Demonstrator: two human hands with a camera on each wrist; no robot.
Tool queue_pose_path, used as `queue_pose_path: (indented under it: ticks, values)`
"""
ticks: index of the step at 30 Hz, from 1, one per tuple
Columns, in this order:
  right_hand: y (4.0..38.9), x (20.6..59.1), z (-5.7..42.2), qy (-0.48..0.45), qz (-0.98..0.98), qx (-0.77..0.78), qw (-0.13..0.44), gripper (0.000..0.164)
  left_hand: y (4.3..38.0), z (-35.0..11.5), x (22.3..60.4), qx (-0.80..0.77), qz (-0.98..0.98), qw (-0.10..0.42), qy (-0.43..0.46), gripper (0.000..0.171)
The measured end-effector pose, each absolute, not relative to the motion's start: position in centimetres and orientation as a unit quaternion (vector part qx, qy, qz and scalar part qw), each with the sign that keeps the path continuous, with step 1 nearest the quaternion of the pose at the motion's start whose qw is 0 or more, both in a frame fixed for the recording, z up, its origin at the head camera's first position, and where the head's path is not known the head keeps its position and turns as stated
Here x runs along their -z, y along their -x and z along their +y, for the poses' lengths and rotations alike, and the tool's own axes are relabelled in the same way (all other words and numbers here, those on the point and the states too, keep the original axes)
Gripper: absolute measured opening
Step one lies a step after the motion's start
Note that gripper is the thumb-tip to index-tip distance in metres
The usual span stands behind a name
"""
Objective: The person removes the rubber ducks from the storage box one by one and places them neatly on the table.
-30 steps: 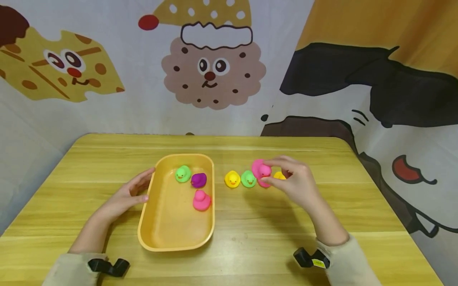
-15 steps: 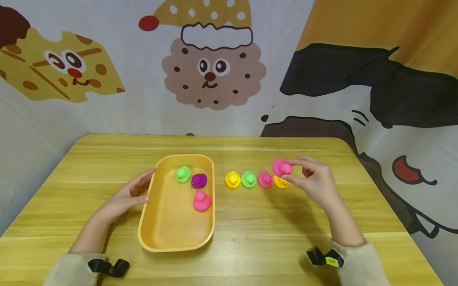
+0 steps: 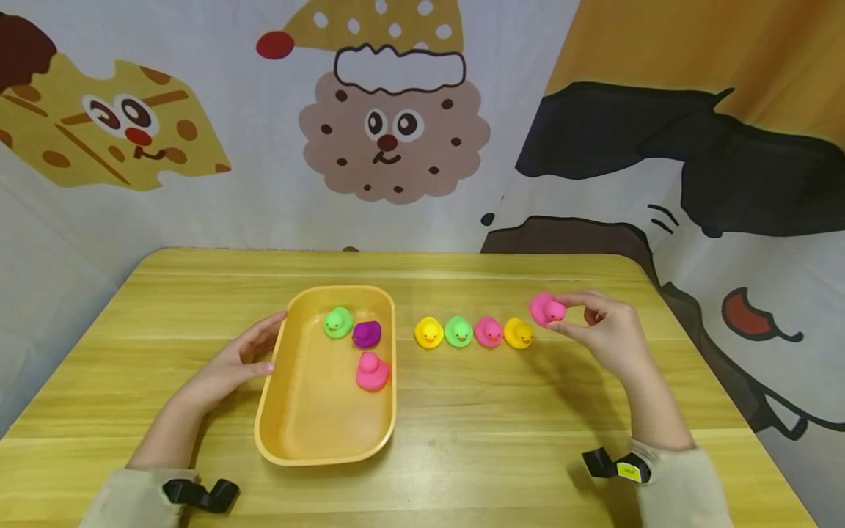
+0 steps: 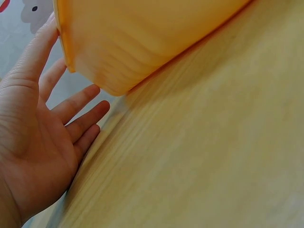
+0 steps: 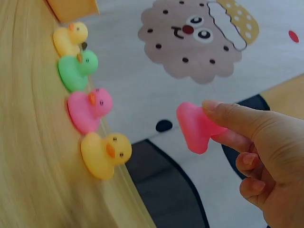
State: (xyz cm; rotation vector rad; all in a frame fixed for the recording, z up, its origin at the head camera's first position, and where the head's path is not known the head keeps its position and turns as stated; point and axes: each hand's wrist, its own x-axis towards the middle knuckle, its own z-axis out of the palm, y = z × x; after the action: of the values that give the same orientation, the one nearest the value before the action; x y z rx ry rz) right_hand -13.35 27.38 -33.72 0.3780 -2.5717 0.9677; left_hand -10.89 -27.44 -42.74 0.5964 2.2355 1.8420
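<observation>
Between thumb and index finger my right hand (image 3: 610, 330) pinches a pink rubber duck (image 3: 547, 310), held above the table just right of a row of ducks. That row runs yellow duck (image 3: 429, 333), green duck (image 3: 458, 332), pink duck (image 3: 489, 332), orange-yellow duck (image 3: 518, 334). My left hand (image 3: 231, 363) rests its fingertips and thumb against the left rim of an orange tray (image 3: 325, 460), fingers spread and fairly straight in the left wrist view. Inside the tray sit a green duck (image 3: 338, 323), a purple duck (image 3: 367, 334) and a pink duck (image 3: 372, 372).
The wooden table (image 3: 462, 469) has rounded far corners. Behind it hangs a cloth (image 3: 251, 213) printed with cartoon figures. Each sleeve carries a black wrist camera, the left camera (image 3: 201, 494) near the tray's front corner.
My right hand has moved right with the pink duck, from over the row to past its right end, uncovering the orange-yellow duck. The left hand and tray have stayed put.
</observation>
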Motion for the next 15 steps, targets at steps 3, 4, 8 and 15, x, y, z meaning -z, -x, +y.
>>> queue_pose_path:
  ticks: [3, 4, 8, 15]
  values:
    - [13.5, 34.1, 28.0, -0.119, -0.919, -0.336, 0.168, 0.030, 10.9, -27.5, 42.8, -0.619, 0.754, 0.091, -0.201, 0.073]
    - [13.6, 34.2, 28.2, -0.115, -0.921, -0.334, 0.163, 0.030, 10.9, -27.5, 42.8, -0.619, 0.754, 0.090, -0.201, 0.073]
    - [13.8, 34.7, 28.8, -0.107, -0.926, -0.329, 0.147, 0.029, 10.9, -27.4, 42.8, -0.620, 0.753, 0.091, -0.201, 0.073]
    - [14.3, 35.6, 29.6, -0.107, -0.932, -0.322, 0.123, 0.032, 10.8, -27.3, 42.7, -0.622, 0.751, 0.092, -0.200, 0.074]
